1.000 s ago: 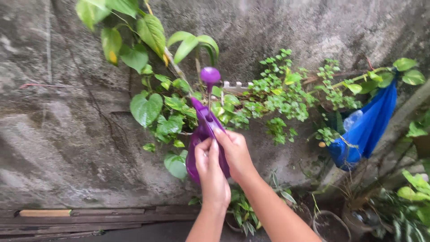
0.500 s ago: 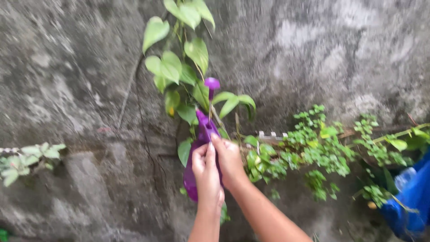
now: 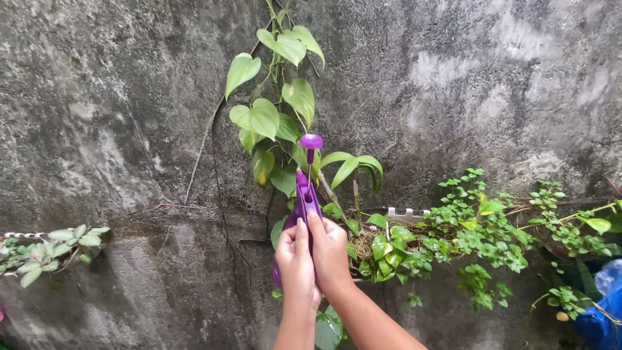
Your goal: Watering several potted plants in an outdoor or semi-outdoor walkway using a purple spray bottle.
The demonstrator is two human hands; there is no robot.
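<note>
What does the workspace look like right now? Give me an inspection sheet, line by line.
Surface: rough grey concrete wall, stained and weathered; no table in view.
Job's things: purple watering can, spout raised, rose head up among the leaves of a climbing vine.
Clutter: low leafy plants along the ledge at right; a small leafy sprig at left; a blue bag at the lower right corner.
Grippers: left hand and right hand both wrapped round the can, grip closed, side by side.
Cables: nothing seen; only thin roots or stems running down the wall.
Surroundings: outdoors, daylight; no other person in view.
</note>
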